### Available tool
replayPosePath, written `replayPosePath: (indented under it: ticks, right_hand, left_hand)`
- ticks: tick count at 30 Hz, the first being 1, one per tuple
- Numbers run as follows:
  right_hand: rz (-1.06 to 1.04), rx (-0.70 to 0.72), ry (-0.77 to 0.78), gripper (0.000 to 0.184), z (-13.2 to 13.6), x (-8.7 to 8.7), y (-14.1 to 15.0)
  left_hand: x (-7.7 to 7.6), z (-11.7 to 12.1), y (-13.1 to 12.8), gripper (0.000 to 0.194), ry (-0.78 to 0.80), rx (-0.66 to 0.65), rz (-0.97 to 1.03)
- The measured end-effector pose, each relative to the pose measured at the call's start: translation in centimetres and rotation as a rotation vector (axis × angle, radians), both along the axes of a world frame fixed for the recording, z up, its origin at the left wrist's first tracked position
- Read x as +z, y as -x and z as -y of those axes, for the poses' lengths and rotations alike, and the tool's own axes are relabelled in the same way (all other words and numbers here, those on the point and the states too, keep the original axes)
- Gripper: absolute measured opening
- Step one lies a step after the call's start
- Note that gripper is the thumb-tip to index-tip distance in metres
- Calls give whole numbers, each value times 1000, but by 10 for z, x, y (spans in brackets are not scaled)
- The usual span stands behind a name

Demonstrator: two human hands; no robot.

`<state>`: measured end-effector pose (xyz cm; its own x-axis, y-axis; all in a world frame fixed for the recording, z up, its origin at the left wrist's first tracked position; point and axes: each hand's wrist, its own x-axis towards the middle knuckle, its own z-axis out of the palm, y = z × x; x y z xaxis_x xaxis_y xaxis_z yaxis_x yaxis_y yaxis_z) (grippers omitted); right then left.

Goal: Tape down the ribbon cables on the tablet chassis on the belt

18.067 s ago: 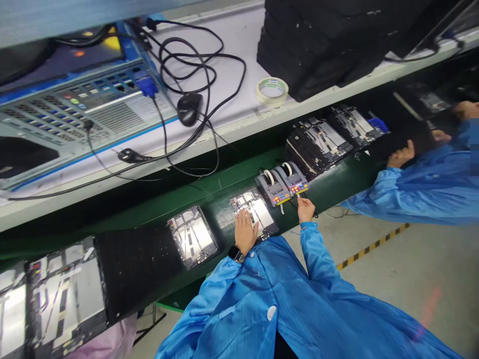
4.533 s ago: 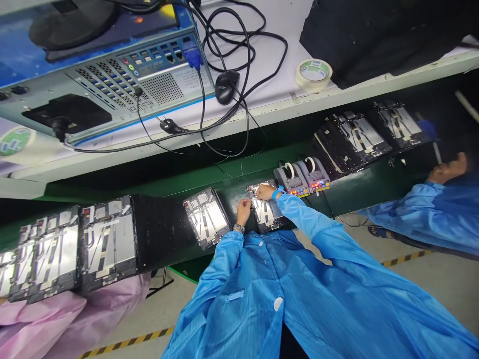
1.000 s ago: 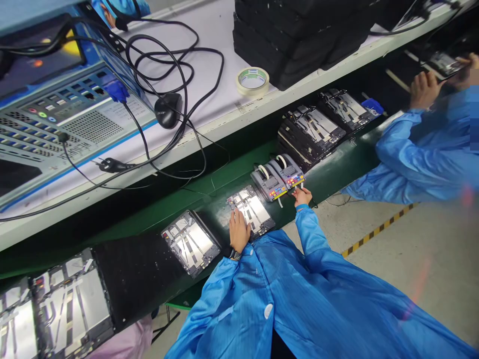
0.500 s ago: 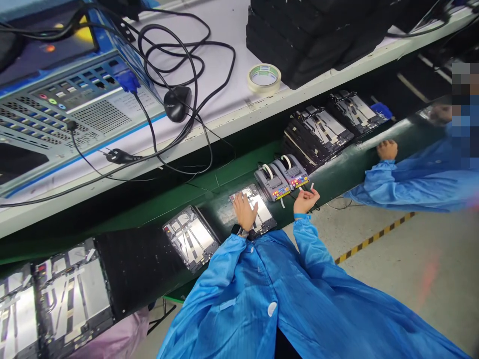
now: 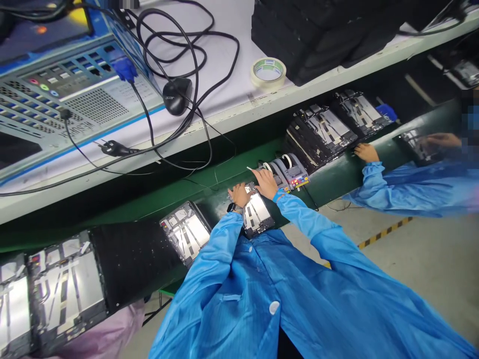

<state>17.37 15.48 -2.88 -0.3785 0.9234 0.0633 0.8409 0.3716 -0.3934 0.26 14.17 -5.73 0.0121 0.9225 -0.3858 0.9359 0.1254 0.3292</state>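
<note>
A tablet-like device with its silver inside showing [image 5: 257, 214] lies on the green bench in front of me. My left hand [image 5: 240, 195] rests on its upper left part, fingers apart. Over the upper right corner is my right hand [image 5: 266, 184], pinching a short white tape strip [image 5: 249, 168] that sticks out past the fingertips. Two grey tape dispensers [image 5: 296, 175] with lit buttons and white rolls stand just right of the device; my right hand partly covers the nearer one.
More opened devices lie to the left [image 5: 186, 229] and in a stack at the right [image 5: 322, 129]. A co-worker's hand [image 5: 367, 152] rests on the bench to the right. The shelf above carries a tape roll [image 5: 268, 72], a mouse [image 5: 177, 96], cables and a computer case [image 5: 86, 94].
My right hand has moved left from in front of the dispensers to above the device, carrying the tape strip. My left hand has slid toward the device's upper left.
</note>
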Motion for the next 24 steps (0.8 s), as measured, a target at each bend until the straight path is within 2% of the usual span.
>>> replayPosePath:
  ticks: [5, 9, 14, 17, 19, 21, 24]
  right_hand:
    - [103, 72, 27, 97, -22, -11, 0]
    - [120, 83, 29, 101, -24, -16, -3]
    - [115, 123, 25, 101, -22, -13, 2]
    - [94, 142, 15, 97, -24, -8, 3]
    - [31, 97, 34, 88, -27, -6, 1]
    - [-57, 68, 97, 76, -29, -5, -1]
    - [-110, 145, 253, 72, -30, -9, -1]
  left_hand:
    - [2, -15, 5, 64, 74, 29, 25]
    - [1, -22, 7, 66, 110, 34, 24]
    - [-3, -24, 9, 69, 119, 28, 31]
    - [-5, -27, 10, 70, 151, 35, 40]
    - [-6, -30, 11, 69, 188, 51, 45]
    - [-6, -34, 12, 68, 221, 63, 54]
    - [-6, -40, 13, 67, 252, 61, 60]
